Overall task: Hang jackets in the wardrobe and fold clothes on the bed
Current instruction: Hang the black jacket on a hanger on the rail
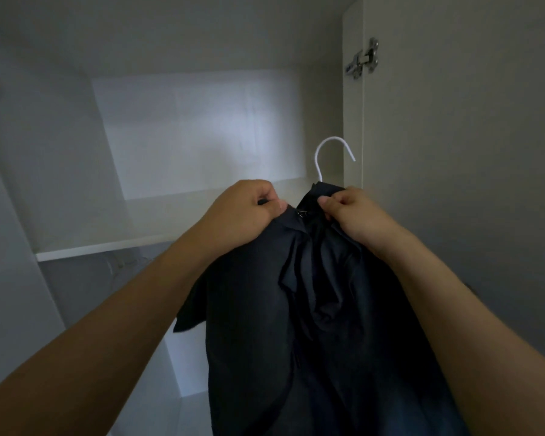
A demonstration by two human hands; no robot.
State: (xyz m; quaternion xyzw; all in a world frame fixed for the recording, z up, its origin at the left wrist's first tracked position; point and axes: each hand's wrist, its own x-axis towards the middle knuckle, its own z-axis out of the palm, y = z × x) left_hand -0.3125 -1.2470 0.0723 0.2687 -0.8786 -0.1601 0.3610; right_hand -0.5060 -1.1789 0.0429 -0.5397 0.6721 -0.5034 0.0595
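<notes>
A dark navy jacket (321, 309) hangs in front of me inside the open wardrobe, draped on a white hanger whose hook (329, 149) sticks up above the collar. My left hand (246, 212) grips the left side of the collar near a small metal zip pull. My right hand (350, 212) pinches the right side of the collar just below the hook. The hanger's shoulders are hidden under the fabric. The hook hangs free in the air, touching nothing.
A white wardrobe shelf (107, 245) runs across at the left, level with my hands. The wardrobe side panel (353, 105) and the open door with a metal hinge (364, 58) stand at the right. Faint hangers show in the dim space under the shelf.
</notes>
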